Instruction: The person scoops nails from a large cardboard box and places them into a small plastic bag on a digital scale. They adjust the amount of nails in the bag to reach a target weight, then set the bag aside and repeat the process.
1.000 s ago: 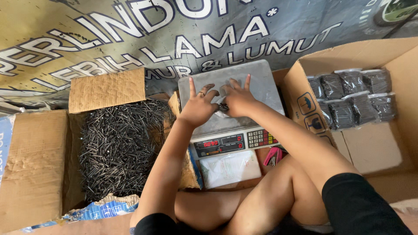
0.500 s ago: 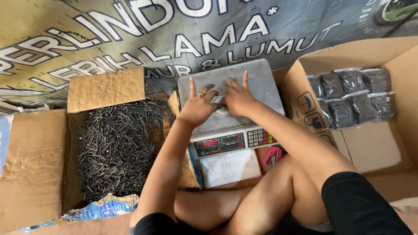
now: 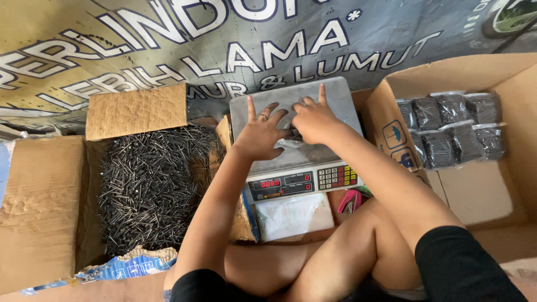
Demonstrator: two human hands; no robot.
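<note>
Both hands on the scale
Left hand point(image 3: 262, 134) and right hand point(image 3: 313, 118) press a clear bag point(image 3: 291, 142) on the digital scale's point(image 3: 279, 184) platter.

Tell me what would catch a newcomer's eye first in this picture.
Probably the two hands, the left hand and right hand, pressed side by side on the grey pan of a digital scale in the middle, over a small clear bag. To the left, an open cardboard box brims with loose dark nails. To the right, another box holds neat rows of packed bags of nails.

bag point(image 3: 291, 140) under hands point(image 3: 288, 126) — contents unclear
</note>
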